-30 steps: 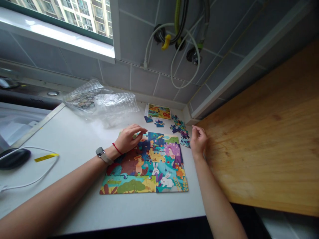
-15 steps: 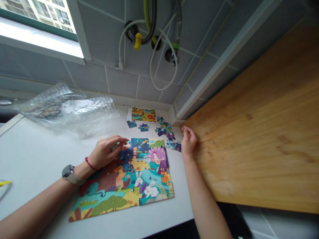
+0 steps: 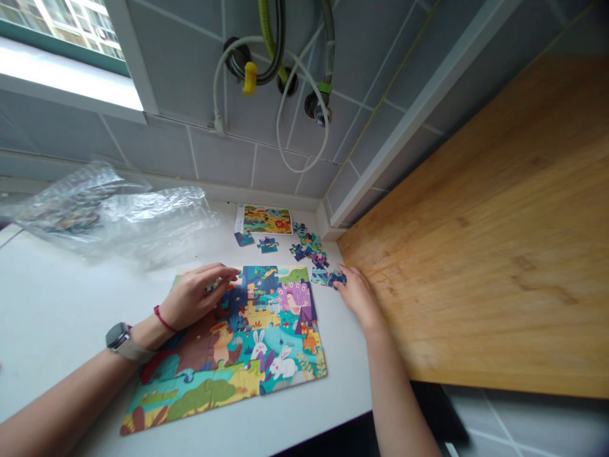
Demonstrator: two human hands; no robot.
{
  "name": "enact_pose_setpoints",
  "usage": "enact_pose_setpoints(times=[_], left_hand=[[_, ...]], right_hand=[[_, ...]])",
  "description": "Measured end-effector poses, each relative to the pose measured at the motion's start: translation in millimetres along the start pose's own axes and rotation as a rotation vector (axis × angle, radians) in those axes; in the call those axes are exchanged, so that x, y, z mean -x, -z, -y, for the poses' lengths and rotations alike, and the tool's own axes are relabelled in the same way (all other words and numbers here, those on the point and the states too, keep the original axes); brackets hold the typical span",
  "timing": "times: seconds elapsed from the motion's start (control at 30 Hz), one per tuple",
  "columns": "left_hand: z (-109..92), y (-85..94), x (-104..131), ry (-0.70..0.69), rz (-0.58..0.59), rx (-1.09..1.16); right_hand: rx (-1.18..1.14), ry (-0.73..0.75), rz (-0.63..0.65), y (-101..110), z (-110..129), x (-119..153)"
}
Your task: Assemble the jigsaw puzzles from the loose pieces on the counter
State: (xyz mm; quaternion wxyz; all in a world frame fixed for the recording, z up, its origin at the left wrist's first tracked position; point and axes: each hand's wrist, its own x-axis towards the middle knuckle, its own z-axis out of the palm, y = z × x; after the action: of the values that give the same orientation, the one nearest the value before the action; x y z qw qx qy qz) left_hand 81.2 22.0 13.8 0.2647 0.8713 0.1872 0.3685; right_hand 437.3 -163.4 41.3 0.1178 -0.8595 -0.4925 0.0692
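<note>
A jigsaw puzzle (image 3: 223, 355) of bright animal pictures, including two white rabbits, lies largely joined on the white table. My left hand (image 3: 197, 297) rests over its upper left part, fingers loosely stretched and a little apart from the thumb. It hides the pieces beneath. Right of the puzzle, my right hand (image 3: 356, 295) has its thumb and fingers around a dark blue puzzle piece (image 3: 337, 278). A light blue puzzle piece (image 3: 320, 276) lies just left of it. Above these is a small heap of loose pieces (image 3: 316, 252).
Behind the puzzle lies a picture card (image 3: 266, 219), with two loose pieces (image 3: 268, 245) before it. A clear plastic bag (image 3: 157, 219) of pieces lies at the back left. A wooden board (image 3: 495, 241) borders the right side. Hoses and a white cable (image 3: 304, 168) hang on the tiled wall.
My right hand has moved from the board's edge to the dark blue piece and closed its fingers on it. My left hand stays on the puzzle. The view has shifted slightly.
</note>
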Motion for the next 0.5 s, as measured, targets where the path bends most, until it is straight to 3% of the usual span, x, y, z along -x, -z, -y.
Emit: enact_pose_setpoints(times=[0.17, 0.3, 0.4, 0.5], left_hand=[[1.2, -1.9, -0.2, -0.088, -0.012, -0.028], [-9.2, -3.9, -1.9, -0.162, -0.059, -0.089], [-25.1, 1.0, -1.5, -0.244, -0.071, -0.183], [-39.4, 11.6, 4.4, -0.279, 0.002, -0.209]], right_hand=[[-0.083, -0.033, -0.099, 17.8, 9.0, 10.4], [-0.412, -0.052, -0.138, 31.5, 17.2, 28.4], [-0.725, -0.062, -0.076, 29.1, 40.0, 42.9], [-0.978, -0.07, 0.081, 10.6, 78.7, 55.0]])
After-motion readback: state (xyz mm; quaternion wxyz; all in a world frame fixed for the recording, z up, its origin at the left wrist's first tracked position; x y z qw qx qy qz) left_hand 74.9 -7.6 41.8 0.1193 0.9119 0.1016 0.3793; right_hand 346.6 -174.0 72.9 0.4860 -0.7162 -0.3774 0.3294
